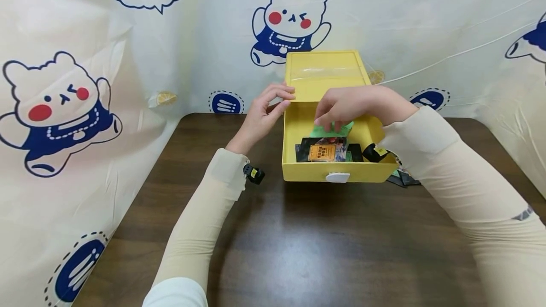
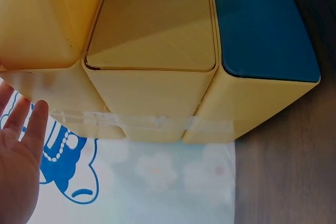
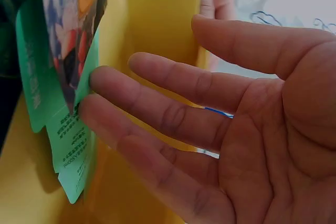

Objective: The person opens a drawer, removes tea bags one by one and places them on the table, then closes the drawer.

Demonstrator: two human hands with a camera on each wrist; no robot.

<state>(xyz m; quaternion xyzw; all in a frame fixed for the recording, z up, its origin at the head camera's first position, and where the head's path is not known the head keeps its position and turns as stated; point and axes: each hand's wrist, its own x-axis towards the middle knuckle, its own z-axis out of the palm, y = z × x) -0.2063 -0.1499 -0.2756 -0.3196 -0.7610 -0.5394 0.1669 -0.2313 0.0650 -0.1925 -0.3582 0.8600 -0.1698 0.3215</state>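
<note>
A yellow box with its lid raised holds several packets. Toward the front lies a dark packet with an orange label, with a green packet just behind it. My right hand reaches into the box from above. In the right wrist view its fingers stretch out, thumb apart, and fingertips are at the edge of the green packet. My left hand is at the box's back left corner, fingertips at the lid's edge; its fingers look nearly straight in the left wrist view.
The left wrist view shows yellow compartments joined by clear tape, one with a dark blue panel. More dark packets lie right of the box on the brown table. A printed white cloth hangs behind.
</note>
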